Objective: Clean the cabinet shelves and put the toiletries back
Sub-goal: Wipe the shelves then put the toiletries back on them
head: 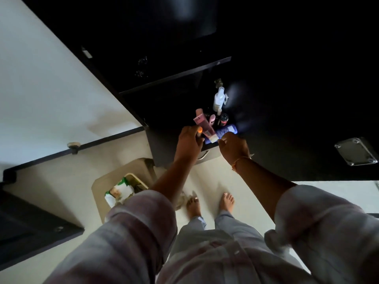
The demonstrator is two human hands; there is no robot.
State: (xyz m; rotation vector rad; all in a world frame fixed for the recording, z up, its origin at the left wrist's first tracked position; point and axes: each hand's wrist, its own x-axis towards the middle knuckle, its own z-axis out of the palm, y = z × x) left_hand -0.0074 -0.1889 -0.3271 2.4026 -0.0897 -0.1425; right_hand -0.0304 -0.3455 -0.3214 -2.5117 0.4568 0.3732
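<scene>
A dark cabinet shelf [176,128] holds several toiletries: a white spray bottle [218,99], a pink tube [204,126] with a white cap, a blue tube [224,132] and small dark bottles [223,119]. My left hand [189,141] is closed around a small item with an orange tip [200,131], right beside the pink tube. At the shelf's front edge my right hand [233,147] has its fingers curled at the cap ends of the pink and blue tubes. Whether it grips one is unclear.
On the pale floor below my left arm stands a beige bin [114,177] with a green-and-white packet [118,192] inside. My bare feet [209,203] stand before the cabinet. An open dark door with a metal hinge plate [355,150] is to the right.
</scene>
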